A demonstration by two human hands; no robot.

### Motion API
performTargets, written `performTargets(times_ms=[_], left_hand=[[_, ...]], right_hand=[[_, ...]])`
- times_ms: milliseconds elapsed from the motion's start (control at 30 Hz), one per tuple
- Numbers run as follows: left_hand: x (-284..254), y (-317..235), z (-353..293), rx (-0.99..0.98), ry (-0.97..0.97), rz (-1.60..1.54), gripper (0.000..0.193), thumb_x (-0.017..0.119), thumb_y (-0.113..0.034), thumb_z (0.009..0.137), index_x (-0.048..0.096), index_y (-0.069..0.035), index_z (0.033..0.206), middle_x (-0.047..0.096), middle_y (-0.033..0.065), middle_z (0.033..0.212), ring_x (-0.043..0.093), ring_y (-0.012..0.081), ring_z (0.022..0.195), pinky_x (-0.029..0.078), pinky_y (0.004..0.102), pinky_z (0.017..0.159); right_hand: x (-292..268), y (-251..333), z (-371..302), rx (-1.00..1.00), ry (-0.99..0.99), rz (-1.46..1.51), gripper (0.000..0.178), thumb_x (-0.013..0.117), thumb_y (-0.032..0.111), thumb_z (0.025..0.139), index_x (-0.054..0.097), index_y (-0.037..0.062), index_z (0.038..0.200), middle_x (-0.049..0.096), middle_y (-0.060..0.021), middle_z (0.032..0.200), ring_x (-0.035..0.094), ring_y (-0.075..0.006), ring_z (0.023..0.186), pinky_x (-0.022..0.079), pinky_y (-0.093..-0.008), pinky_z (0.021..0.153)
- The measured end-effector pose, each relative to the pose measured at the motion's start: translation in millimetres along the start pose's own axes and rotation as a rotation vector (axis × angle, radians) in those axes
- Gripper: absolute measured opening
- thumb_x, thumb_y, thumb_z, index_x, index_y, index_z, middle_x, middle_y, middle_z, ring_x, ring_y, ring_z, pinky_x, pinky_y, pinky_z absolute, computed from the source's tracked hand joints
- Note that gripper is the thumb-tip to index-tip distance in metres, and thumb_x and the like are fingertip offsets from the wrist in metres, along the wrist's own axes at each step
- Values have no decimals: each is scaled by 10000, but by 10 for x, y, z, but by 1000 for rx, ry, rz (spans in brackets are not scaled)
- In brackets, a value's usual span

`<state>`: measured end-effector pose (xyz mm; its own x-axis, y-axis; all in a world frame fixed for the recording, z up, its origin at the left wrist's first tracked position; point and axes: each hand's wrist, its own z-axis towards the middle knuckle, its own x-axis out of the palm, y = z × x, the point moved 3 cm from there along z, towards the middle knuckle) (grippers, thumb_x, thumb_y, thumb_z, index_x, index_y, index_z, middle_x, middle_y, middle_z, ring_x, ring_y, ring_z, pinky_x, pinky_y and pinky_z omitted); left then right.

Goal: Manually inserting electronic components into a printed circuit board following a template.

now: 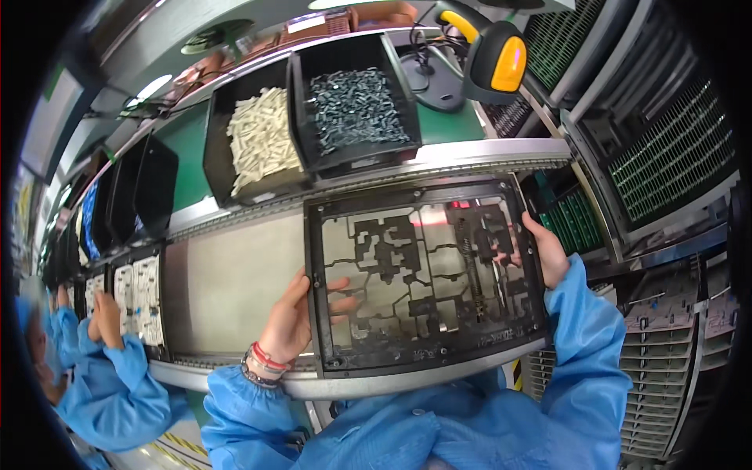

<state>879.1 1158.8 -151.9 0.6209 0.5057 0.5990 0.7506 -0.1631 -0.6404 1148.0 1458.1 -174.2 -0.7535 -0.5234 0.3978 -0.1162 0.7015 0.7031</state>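
In the head view, the frame (423, 354), black with cut-out openings, lies in front of the person's body. Both hands grasp it: the left hand (287, 323) at its left edge, with fingers showing through the openings, the right hand (548, 254) at its right edge, with fingertips also showing through. Whether it rests on the rails (211, 222) cannot be told.

Left of the frame is a pale panel (235, 286); beyond that, a white board (145, 294) near a co-worker's hands (107, 319). Behind the frame, two black bins hold white pieces (262, 141) and dark pieces (356, 110) on the green surface (189, 157). A scanner (501, 63) stands behind right, and green boards (576, 219) sit right of the frame.
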Motion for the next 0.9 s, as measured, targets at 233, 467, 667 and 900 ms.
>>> performTargets(times_ms=[233,467,667,900], left_hand=[[20,-70,138,1,-67,-13,391,225,-285,995,224,-181,1372,462,203,1303,545,387,1085,489,430,834],[-88,94,185,29,-81,57,482,361,-433,943,445,-39,1207,508,155,1270,548,322,1077,431,413,886],[122,274,448,-38,109,98,377,379,-434,945,432,-219,1250,526,156,1202,563,259,958,457,400,809],[389,491,428,-105,242,-48,482,417,-499,918,411,-266,1340,493,103,1074,500,216,893,431,357,840]], right_hand=[[96,166,267,-14,-17,-72,441,391,465,938,518,59,1055,643,-167,910,654,-274,725,501,-310,677],[132,514,32,-610,-453,-902,376,433,285,968,541,-12,1172,630,-101,1053,567,-159,975,433,-312,891],[524,730,-1957,-1474,-673,-1067,338,423,248,952,673,26,905,642,-126,998,588,-259,933,451,-349,840],[-98,984,-4069,-1618,-2197,-1004,362,632,109,818,520,9,1147,593,-63,939,488,-63,631,413,-218,583]])
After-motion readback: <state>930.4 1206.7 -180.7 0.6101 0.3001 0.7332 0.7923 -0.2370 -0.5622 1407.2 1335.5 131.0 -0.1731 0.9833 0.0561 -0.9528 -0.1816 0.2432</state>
